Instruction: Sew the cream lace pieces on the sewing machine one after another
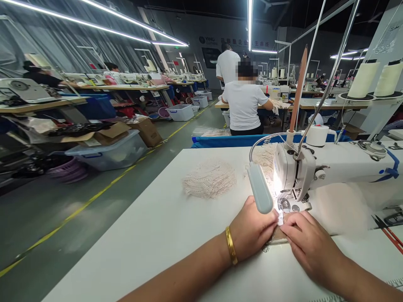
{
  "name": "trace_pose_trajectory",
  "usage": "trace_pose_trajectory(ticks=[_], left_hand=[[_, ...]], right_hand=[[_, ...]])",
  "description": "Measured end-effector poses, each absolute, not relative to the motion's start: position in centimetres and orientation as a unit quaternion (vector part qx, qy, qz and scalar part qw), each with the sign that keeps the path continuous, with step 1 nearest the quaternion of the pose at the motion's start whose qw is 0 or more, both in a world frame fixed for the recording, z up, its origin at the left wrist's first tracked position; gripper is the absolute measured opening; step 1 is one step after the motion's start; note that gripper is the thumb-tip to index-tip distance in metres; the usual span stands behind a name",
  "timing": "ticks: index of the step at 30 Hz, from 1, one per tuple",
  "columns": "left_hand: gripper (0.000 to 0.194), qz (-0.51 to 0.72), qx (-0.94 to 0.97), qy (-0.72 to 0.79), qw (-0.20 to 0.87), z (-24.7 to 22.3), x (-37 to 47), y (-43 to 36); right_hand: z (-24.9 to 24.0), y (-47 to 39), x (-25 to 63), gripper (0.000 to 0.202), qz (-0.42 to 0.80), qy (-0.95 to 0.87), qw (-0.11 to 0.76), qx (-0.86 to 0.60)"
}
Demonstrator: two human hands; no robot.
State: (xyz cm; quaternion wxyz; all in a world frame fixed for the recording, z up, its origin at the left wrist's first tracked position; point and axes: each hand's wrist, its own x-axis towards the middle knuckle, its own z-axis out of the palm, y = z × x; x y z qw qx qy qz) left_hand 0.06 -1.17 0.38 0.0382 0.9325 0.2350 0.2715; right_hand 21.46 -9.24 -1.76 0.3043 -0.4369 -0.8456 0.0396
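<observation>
My left hand (255, 228), with a gold bracelet (231, 245) at its wrist, pinches a small white piece of fabric (280, 217) just in front of the needle area. Close beside it, my right hand (310, 241) has its thumb and fingertips pressed together on the near edge of the same piece. Both hands rest low before the white sewing machine (346, 163). Its presser foot is partly hidden by glare and metal parts. A grey-green lamp head (260, 188) on a bendy neck hangs over my left hand and lights the spot.
A pile of beige lace (209, 180) lies left on the white table (151, 239), with more lace (265, 158) behind the lamp. Sheer pale fabric (343, 205) spreads under the machine arm. Red-handled scissors (392, 237) lie far right. A person in white (244, 105) sits ahead.
</observation>
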Motion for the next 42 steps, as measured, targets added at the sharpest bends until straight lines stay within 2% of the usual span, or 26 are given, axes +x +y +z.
trace_pose_trajectory(ticks=[7, 25, 35, 42], left_hand=[[0.034, 0.275, 0.941, 0.193, 0.03, -0.4, 0.3, -1.4], [0.03, 0.271, 0.935, 0.228, 0.001, -0.3, 0.5, -0.7], [0.03, 0.256, 0.943, 0.213, 0.002, -0.2, 0.4, -0.9], [0.027, 0.265, 0.937, 0.227, 0.01, -0.6, 0.4, -0.7]], right_hand=[[-1.8, -9.1, 21.6, 0.036, 0.036, -0.847, 0.309, -0.431], [-1.9, -8.4, 21.8, 0.025, -0.018, -0.841, 0.238, -0.485], [-2.0, -8.1, 21.8, 0.034, -0.03, -0.845, 0.24, -0.478], [-2.2, -7.7, 21.6, 0.027, -0.053, -0.839, 0.223, -0.494]])
